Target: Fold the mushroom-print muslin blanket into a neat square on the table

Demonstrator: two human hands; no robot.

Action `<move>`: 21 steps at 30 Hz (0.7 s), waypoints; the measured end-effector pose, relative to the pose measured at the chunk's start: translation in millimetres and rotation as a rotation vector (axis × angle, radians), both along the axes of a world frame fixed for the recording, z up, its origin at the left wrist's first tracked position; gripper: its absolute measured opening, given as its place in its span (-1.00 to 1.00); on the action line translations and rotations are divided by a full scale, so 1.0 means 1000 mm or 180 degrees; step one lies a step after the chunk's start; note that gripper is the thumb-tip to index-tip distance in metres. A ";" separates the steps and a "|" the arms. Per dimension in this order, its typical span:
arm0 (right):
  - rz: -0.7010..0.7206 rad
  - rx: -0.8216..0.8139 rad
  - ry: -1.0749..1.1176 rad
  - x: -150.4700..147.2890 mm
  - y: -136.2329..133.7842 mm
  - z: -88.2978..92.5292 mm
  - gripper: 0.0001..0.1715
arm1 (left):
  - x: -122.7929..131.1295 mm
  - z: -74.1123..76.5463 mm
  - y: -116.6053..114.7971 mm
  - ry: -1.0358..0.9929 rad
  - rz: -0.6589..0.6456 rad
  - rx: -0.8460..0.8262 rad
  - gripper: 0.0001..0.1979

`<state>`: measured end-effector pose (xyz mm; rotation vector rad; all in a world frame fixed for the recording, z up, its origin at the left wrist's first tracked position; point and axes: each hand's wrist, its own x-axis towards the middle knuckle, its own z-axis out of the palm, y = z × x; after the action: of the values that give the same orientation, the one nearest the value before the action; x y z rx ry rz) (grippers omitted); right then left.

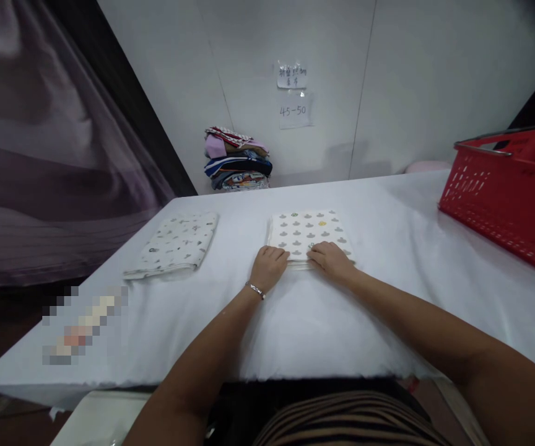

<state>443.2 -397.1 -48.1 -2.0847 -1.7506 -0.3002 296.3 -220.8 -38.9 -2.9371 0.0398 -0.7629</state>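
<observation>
In the head view, a folded white cloth (316, 226) with grey cloud-like shapes and a few green and yellow ones lies flat on the table in front of me. My left hand (270, 265) is closed on its front left corner, and a silver bracelet circles that wrist. Along the front edge, further right, my right hand (330, 260) grips the same cloth with its fingers bent over the top. The undersides of both hands are hidden. Left of them lies a second folded white cloth (177, 244) with small dark scattered prints, touched by neither hand.
A white sheet covers the table (295, 334). At the right edge stands a red plastic basket (509, 198) with a metal handle. Stacked folded fabrics (237, 160) rise behind the table's far edge. A blurred item (84, 328) lies at front left. Paper signs (294, 111) hang on the wall.
</observation>
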 end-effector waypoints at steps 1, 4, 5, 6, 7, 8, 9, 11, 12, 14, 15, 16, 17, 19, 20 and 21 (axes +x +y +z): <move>0.0006 0.0002 -0.0002 0.000 0.000 -0.001 -0.66 | 0.000 -0.001 0.000 0.0006 -0.0001 0.0017 -0.80; 0.0043 0.0020 0.0030 -0.001 0.001 -0.004 -0.66 | -0.003 -0.005 0.000 0.0046 -0.0038 0.0027 -0.78; 0.0052 0.0023 0.0037 -0.001 0.001 -0.004 -0.66 | -0.004 -0.006 0.000 0.0049 -0.0049 0.0031 -0.78; 0.0058 0.0018 0.0035 -0.001 0.001 -0.004 -0.66 | -0.005 -0.008 0.001 0.0048 -0.0050 0.0036 -0.78; 0.0065 0.0005 0.0023 -0.002 0.001 -0.003 -0.67 | -0.006 -0.008 0.001 0.0045 -0.0040 0.0038 -0.77; 0.0066 -0.0009 -0.0003 -0.002 0.001 -0.003 -0.67 | -0.007 -0.009 0.002 0.0045 -0.0023 0.0031 -0.77; 0.0064 -0.0024 -0.0039 -0.002 0.001 -0.003 -0.67 | -0.009 -0.010 0.003 0.0049 -0.0004 0.0008 -0.76; 0.0055 -0.0038 -0.0108 -0.003 0.000 -0.002 -0.66 | -0.011 -0.011 0.004 0.0067 0.0040 -0.0112 -0.74; 0.0057 -0.0039 -0.0134 -0.003 0.000 -0.003 -0.66 | -0.012 -0.010 0.004 0.0086 0.0060 -0.0208 -0.73; 0.0064 -0.0039 -0.0169 -0.003 0.000 -0.004 -0.66 | -0.013 -0.008 0.003 0.0126 0.0097 -0.0413 -0.72; 0.0066 -0.0038 -0.0180 -0.004 0.000 -0.004 -0.66 | -0.013 -0.007 0.002 0.0140 0.0101 -0.0487 -0.72; 0.0064 -0.0034 -0.0189 -0.004 0.001 -0.004 -0.67 | -0.013 -0.005 0.001 0.0146 0.0079 -0.0521 -0.72; 0.0056 -0.0026 -0.0196 -0.004 0.002 -0.004 -0.67 | -0.013 -0.004 0.000 0.0142 0.0037 -0.0515 -0.71; 0.0047 -0.0018 -0.0191 -0.004 0.004 -0.004 -0.67 | -0.012 -0.003 -0.003 0.0136 -0.0063 -0.0438 -0.71; 0.0054 -0.0025 -0.0183 -0.003 0.004 -0.003 -0.66 | -0.011 -0.004 -0.003 0.0147 -0.0102 -0.0403 -0.72; 0.0065 -0.0038 -0.0171 -0.001 0.002 -0.003 -0.66 | -0.010 -0.006 -0.003 0.0158 -0.0124 -0.0384 -0.73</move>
<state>441.7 -395.0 -51.3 -2.0841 -1.8075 -0.3437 286.3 -224.0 -44.6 -3.0779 0.0572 -0.7221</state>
